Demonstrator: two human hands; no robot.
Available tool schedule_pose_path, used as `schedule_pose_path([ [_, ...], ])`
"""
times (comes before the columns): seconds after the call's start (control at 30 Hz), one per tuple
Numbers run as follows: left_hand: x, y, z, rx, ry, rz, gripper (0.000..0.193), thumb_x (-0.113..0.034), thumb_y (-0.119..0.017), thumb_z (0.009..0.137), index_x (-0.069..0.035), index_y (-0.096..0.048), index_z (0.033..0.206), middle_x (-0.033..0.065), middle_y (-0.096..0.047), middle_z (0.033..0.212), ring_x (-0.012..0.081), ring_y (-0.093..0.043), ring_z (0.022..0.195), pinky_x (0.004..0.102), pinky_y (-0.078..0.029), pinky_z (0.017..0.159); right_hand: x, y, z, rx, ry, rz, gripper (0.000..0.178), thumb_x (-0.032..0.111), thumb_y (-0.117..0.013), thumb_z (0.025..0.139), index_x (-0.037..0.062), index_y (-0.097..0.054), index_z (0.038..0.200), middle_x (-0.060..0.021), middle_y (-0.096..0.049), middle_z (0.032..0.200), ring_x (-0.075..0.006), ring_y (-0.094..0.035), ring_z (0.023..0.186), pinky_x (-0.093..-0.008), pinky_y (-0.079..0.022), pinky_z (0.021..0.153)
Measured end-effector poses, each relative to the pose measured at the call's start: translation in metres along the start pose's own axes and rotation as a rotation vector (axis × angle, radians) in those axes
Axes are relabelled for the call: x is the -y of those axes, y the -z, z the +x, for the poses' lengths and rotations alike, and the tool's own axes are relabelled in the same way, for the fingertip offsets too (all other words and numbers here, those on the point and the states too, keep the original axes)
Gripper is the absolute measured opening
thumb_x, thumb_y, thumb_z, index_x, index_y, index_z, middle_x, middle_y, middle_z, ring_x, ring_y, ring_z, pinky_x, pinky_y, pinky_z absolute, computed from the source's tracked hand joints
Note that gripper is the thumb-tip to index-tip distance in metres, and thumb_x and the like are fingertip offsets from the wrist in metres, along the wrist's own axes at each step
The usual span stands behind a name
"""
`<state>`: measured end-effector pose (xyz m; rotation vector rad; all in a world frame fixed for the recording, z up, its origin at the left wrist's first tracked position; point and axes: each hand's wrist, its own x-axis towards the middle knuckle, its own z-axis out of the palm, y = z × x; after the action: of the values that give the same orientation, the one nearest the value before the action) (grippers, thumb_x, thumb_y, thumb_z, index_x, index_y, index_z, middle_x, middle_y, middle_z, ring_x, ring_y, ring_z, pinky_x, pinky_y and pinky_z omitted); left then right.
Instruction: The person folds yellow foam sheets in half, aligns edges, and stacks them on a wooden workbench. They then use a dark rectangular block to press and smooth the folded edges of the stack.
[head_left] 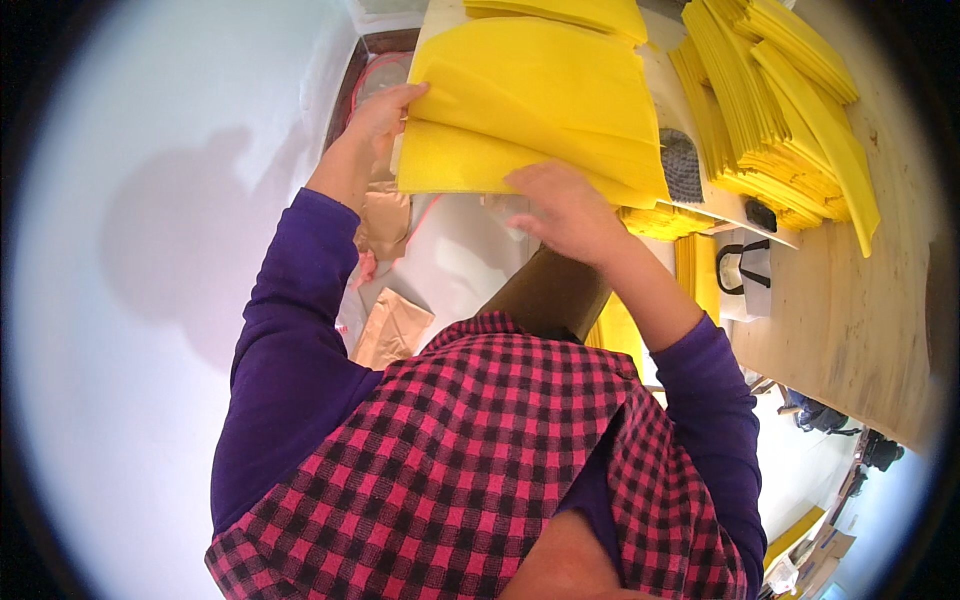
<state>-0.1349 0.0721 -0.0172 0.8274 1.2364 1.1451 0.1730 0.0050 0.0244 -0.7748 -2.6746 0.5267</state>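
A large yellow fabric sheet (530, 90) lies across the table in front of me, its near part folded over in a slanting flap. My left hand (380, 118) pinches the sheet's left edge, with the thumb and fingertips at the border. My right hand (567, 212) is at the near edge; its fingertips touch the fabric and its thumb stands apart below them. Whether more sheets lie directly beneath this one is hard to tell.
Beyond it is another yellow stack (560, 12). A tall pile of folded yellow pieces (770, 110) leans on the right of the wooden table (800, 320). A dark grey textured pad (681, 165) and a small black object (760, 214) lie between. Brown paper packets (392, 328) are below left.
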Motion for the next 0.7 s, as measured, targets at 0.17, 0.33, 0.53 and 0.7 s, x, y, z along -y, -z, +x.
schedule_pose_path([
  [0.17,-0.003,-0.004,-0.011,0.019,-0.097,0.095,0.029,-0.026,-0.059,0.09,-0.003,-0.063,0.108,0.0044,-0.064,0.105,0.014,-0.056,0.099,0.0288,-0.041,0.089,-0.03,0.024,-0.02,-0.366,-0.117,-0.248,0.062,0.025,-0.075,0.07,0.0083,-0.051,0.125,-0.0134,-0.052,0.125,-0.0334,-0.045,0.118,-0.0408,-0.033,0.104],
  [0.33,0.005,0.003,-0.024,0.128,-0.316,0.357,0.029,-0.019,-0.06,0.09,-0.002,-0.062,0.113,0.0047,-0.063,0.114,0.0144,-0.055,0.106,0.0292,-0.04,0.094,-0.055,0.029,-0.041,-0.325,-0.278,-0.381,0.072,0.03,-0.077,0.068,0.0097,-0.047,0.13,-0.014,-0.046,0.133,-0.0326,-0.041,0.123,-0.0415,-0.032,0.106],
  [0.53,0.022,0.014,-0.032,0.088,-0.655,0.683,0.038,-0.01,-0.068,0.077,-0.007,-0.062,0.115,0.0075,-0.06,0.121,0.0198,-0.055,0.111,0.0302,-0.041,0.095,-0.065,0.019,-0.048,-0.308,-0.199,-0.274,0.073,0.034,-0.077,0.068,0.008,-0.047,0.13,-0.0155,-0.044,0.136,-0.0341,-0.04,0.125,-0.0426,-0.031,0.106],
  [0.7,0.02,0.005,-0.04,0.091,-1.003,1.036,0.047,-0.013,-0.071,0.071,-0.009,-0.061,0.117,0.0106,-0.056,0.125,0.0281,-0.052,0.115,0.0369,-0.04,0.098,-0.066,0.017,-0.044,-0.29,-0.183,-0.28,0.07,0.039,-0.073,0.072,0.0068,-0.047,0.13,-0.017,-0.046,0.134,-0.0339,-0.042,0.124,-0.0424,-0.032,0.106],
])
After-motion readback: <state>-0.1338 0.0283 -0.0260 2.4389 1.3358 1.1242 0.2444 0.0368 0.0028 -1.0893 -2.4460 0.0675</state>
